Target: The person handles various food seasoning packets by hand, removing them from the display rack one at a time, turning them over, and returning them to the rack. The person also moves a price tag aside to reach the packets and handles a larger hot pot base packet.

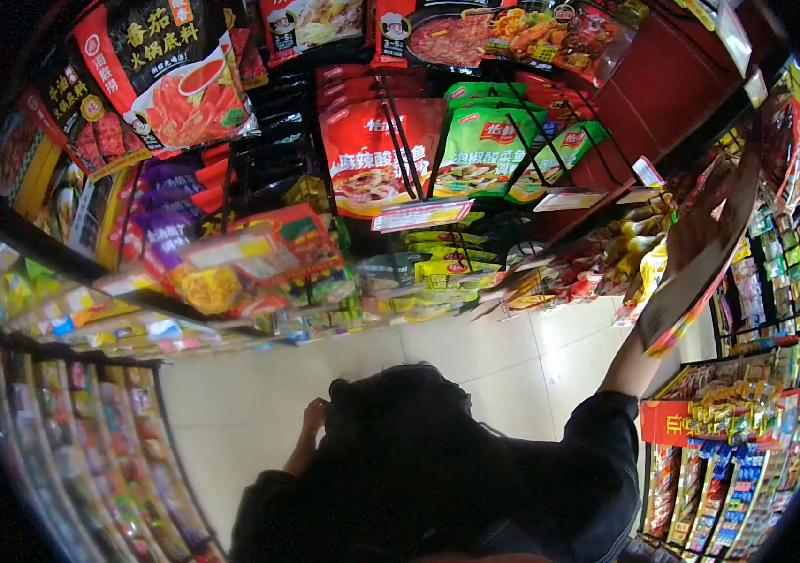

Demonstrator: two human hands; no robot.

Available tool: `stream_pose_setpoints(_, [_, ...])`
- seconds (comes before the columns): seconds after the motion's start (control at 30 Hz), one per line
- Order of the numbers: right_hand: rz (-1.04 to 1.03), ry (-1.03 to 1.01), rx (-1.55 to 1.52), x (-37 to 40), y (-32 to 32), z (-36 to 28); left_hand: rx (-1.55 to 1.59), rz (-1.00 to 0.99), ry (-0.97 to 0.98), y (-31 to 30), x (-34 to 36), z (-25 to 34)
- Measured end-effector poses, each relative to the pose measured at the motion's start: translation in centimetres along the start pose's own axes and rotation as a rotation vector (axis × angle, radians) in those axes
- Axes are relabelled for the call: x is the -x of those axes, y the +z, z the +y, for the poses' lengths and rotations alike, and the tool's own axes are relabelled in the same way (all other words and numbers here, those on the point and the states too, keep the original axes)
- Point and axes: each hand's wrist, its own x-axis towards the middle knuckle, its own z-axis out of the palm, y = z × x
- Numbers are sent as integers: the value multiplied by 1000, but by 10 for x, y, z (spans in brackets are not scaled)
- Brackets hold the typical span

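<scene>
Head view: right hand [651,336], mostly hidden, grips a dark red packet [700,235] raised at the right-hand shelf [747,89]. Left hand [313,415] is curled beside the head; grip undeterminable. Black pouch [170,70] reads "番茄火锅底料"; red pouch [376,155] reads "麻辣酸菜鱼".

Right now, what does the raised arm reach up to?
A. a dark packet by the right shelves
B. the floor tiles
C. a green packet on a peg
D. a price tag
A: the right arm rises to the dark packet, which is tilted in front of the right shelves; the hand itself is hidden behind it.
</scene>
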Motion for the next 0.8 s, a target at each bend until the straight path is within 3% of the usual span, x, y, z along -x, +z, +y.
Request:
stream_pose_setpoints(0.03, [-18, 43, 3, 22, -5, 3, 80, 36, 1, -4, 2, 10])
stream_pose_setpoints(0.13, [-119, 217, -8, 85, -15, 13, -119, 174, 415, -11, -3, 22])
stream_pose_setpoints(0.2, [-230, 396, -16, 123, -15, 19, -2, 301, 388, -26, -4, 56])
stream_pose_setpoints(0.23, [-299, 500, -25, 138, -10, 24, 217, 325, 500, -18, -28, 39])
stream_pose_setpoints(0.27, [-372, 610, -5, 151, -5, 32, -326, 470, 619, -49, -13, 87])
stream_pose_setpoints(0.3, [-435, 709, 41, 161, 6, 43, -216, 541, 713, -74, -5, 125])
stream_pose_setpoints(0.33, [-498, 790, 109, 168, 20, 58, 573, 176, 207, -123, 29, 207])
stream_pose_setpoints(0.37, [-557, 858, 188, 177, 38, 73, 780, 153, 466, -137, 25, 215])
stream_pose_setpoints(0.4, [-619, 871, 285, 182, 62, 89, 1072, 55, 509, -173, 48, 267])
stream_pose_setpoints(0.43, [-684, 881, 380, 187, 85, 106, 1158, -33, 482, -199, 60, 289])
stream_pose_setpoints(0.5, [-799, 792, 527, 203, 126, 142, 1207, -149, 675, -240, 80, 320])
stream_pose_setpoints(0.57, [-966, 674, 616, 221, 167, 169, 1154, -54, 815, -268, 102, 336])
stream_pose_setpoints(0.63, [-873, 709, 442, 251, 205, 197, 1010, 197, 740, -287, 111, 331])
stream_pose_setpoints(0.7, [-925, 930, 539, 266, 244, 209, 931, 402, 674, -304, 117, 327])
stream_pose_setpoints(0.77, [-1028, 625, 567, 291, 273, 235, 919, 573, 619, -318, 119, 324])
stream_pose_setpoints(0.8, [-1037, 572, 574, 298, 291, 240, 642, 770, 517, -323, 112, 312])
